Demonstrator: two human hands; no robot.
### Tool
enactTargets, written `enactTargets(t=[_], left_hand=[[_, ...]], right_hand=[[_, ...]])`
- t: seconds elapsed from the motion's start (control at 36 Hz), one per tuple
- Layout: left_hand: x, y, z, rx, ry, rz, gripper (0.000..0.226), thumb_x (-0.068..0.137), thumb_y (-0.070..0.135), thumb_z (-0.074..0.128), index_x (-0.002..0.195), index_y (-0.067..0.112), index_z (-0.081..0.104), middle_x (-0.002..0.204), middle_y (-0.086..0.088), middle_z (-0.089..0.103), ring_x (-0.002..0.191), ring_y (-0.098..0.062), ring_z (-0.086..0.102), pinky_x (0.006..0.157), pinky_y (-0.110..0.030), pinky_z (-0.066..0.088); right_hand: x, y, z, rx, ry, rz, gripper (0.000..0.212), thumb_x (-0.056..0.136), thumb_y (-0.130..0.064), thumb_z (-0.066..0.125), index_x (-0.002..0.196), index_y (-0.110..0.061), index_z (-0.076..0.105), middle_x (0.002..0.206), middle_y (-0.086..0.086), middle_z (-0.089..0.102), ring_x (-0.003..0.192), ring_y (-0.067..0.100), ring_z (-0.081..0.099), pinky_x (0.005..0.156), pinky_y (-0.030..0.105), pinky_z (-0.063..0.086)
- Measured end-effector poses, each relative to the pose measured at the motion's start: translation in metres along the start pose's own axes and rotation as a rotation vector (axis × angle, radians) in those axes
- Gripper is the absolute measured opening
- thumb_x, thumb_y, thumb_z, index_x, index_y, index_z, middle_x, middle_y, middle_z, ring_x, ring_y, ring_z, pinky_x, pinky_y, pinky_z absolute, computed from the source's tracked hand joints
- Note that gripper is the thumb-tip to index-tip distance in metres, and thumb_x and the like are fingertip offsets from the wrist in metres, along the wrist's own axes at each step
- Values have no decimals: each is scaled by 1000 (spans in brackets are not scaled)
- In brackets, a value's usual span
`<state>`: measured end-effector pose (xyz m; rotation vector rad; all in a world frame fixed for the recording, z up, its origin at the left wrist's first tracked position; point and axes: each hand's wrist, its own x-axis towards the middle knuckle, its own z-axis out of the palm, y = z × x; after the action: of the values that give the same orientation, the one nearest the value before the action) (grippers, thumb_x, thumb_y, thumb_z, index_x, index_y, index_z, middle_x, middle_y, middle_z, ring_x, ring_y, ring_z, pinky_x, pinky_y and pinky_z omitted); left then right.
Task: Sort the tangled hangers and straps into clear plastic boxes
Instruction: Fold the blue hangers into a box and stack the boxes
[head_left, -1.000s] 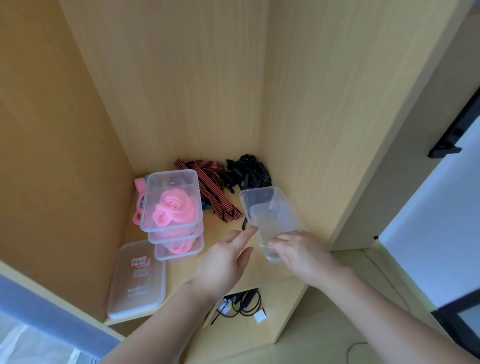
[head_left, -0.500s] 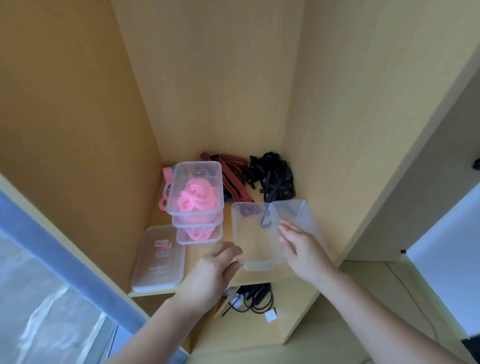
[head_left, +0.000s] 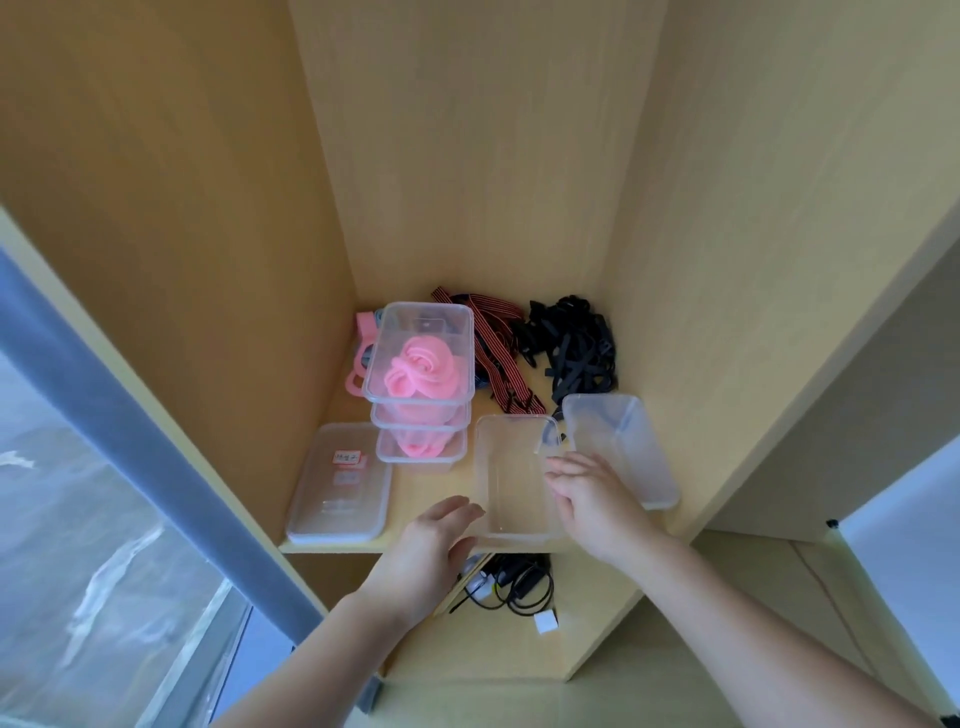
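Left hand (head_left: 431, 545): fingers relaxed, holding nothing, at the near left corner of the empty clear box (head_left: 511, 467).
Right hand (head_left: 592, 496): fingers loosely spread on that box's right rim.
Second clear box (head_left: 628, 447): tilted, just right of the right hand.
Black straps (head_left: 576, 348): beyond both hands.

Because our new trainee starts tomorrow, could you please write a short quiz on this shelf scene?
1. True or false: the black straps already lie inside a box.
2. What fills the stacked boxes? A) pink straps B) black straps C) nothing
3. Fill in: the labelled lids lie to the ___ of that stack.

Key: 1 false, they lie loose at the back of the shelf; 2 A; 3 left.
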<state>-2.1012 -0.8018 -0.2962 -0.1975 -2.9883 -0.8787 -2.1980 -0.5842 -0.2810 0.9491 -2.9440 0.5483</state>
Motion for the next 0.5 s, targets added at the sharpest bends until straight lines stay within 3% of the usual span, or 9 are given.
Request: enactTargets(t=[0.11, 0.22, 0.31, 0.39, 0.5], left_hand=[[-13, -7, -12, 12, 28, -21, 37, 98, 12, 49, 133, 20, 54, 139, 6, 49, 123, -15, 52, 97, -7, 30], [-35, -31, -27, 17, 118, -116, 32, 94, 7, 52, 123, 18, 61, 127, 8, 56, 102, -14, 63, 85, -10, 39], [-48, -45, -34, 40, 143, -191, 32, 93, 5, 52, 121, 16, 62, 125, 6, 57, 99, -16, 64, 81, -13, 40], [-65, -59, -42, 56, 166, -242, 33, 92, 4, 50, 120, 15, 63, 123, 4, 60, 99, -17, 65, 80, -16, 42], [-74, -69, -53, 26, 203, -290, 34, 93, 6, 49, 123, 15, 62, 126, 6, 57, 101, -15, 64, 85, -14, 41]], right_hand=[[10, -15, 0, 26, 106, -117, 28, 88, 2, 60, 115, -1, 69, 121, 13, 67, 118, 31, 58, 107, 37, 37], [23, -55, 6, 100, 124, -309, 24, 80, 3, 62, 100, -1, 73, 105, 10, 71, 100, 27, 65, 91, 37, 52], [32, -77, 18, 98, 64, -397, 16, 77, 0, 59, 85, -3, 72, 91, 7, 70, 88, 27, 64, 81, 40, 56], [43, -98, 33, 96, 24, -446, 13, 79, -3, 58, 82, -4, 71, 89, 6, 69, 86, 28, 63, 77, 43, 55], [53, -119, 36, 151, 28, -513, 10, 77, -1, 65, 82, -4, 73, 87, 4, 70, 81, 23, 64, 74, 33, 56]])
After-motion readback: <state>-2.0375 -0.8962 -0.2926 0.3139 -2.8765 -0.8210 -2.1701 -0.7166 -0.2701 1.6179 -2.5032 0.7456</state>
